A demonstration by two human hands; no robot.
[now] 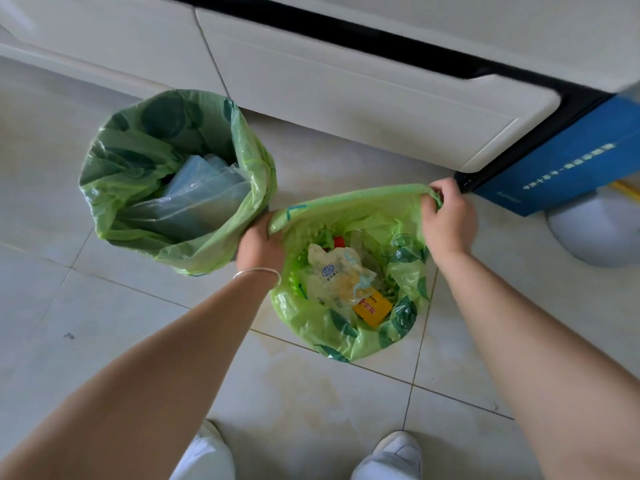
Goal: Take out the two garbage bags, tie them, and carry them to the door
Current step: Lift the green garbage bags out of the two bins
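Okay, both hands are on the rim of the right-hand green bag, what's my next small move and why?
Probably lift straight up: the left hand and right hand grip opposite sides of the green plastic garbage bag, still seated in its bin and untied.

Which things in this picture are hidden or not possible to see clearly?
- Head view: left hand fingers are behind the right bag rim.
- The bins under both bags are covered by the green plastic.
- The left bag bottom is hidden under clear plastic sheets.
- The blue box is cut off by the right edge; its print is unreadable.
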